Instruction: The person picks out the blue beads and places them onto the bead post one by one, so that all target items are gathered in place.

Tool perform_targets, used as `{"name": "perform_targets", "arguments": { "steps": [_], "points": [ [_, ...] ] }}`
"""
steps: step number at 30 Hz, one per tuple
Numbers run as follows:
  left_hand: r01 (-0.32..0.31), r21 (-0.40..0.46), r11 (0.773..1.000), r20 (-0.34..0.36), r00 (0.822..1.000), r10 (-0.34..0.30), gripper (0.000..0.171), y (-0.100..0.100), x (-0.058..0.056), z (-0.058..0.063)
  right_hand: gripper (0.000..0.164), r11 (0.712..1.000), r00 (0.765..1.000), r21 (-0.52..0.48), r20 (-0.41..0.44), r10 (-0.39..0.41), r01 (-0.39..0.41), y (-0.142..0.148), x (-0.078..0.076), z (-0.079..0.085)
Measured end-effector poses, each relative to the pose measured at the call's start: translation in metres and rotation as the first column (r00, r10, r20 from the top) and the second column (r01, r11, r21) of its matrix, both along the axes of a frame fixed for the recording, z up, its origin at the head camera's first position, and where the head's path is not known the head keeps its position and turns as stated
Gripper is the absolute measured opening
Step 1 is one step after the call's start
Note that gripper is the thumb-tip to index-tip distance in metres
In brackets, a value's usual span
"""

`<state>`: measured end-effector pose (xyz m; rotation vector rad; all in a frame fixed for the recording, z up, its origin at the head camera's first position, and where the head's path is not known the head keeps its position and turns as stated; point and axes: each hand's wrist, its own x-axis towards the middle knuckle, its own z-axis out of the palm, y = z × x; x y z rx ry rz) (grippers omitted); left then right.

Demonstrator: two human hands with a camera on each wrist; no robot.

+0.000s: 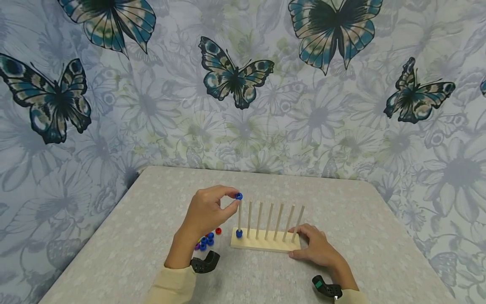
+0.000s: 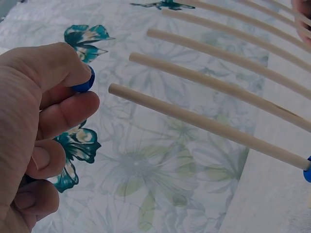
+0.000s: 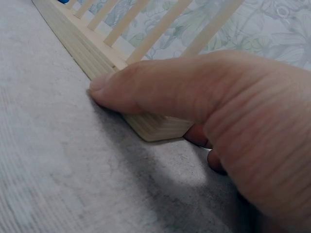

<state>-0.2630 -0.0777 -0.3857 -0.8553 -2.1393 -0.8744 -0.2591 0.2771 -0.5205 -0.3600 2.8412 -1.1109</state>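
Note:
Between thumb and finger, my left hand [image 1: 208, 212] pinches a blue bead [image 1: 238, 196] at the top of the leftmost peg. In the left wrist view the pinched bead [image 2: 85, 80] is a short way off the tip of the nearest peg [image 2: 194, 121]. Another blue bead [image 1: 239, 234] sits at the foot of the leftmost peg. The wooden peg stand [image 1: 262, 242] has several upright pegs in a row. My right hand [image 1: 315, 247] grips the right end of its base, thumb along the near edge [image 3: 141, 90] and fingers behind.
Loose beads, several of them blue [image 1: 203, 240] with a red one [image 1: 218, 231] beside them, lie on the table left of the stand. A pale patterned cloth covers the table [image 1: 182, 181]. Behind it stands a wall [image 1: 243, 139] with butterfly prints.

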Motion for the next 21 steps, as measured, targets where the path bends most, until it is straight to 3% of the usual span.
{"name": "perform_targets", "arguments": {
  "steps": [21],
  "points": [
    [-0.032,-0.046,0.998,0.045,0.998,0.034,0.016,0.0036,-0.0013,-0.0031,0.06,1.0,1.0,-0.001,-0.006,-0.001,0.001,-0.001,0.0018,0.0032]
  ]
}}
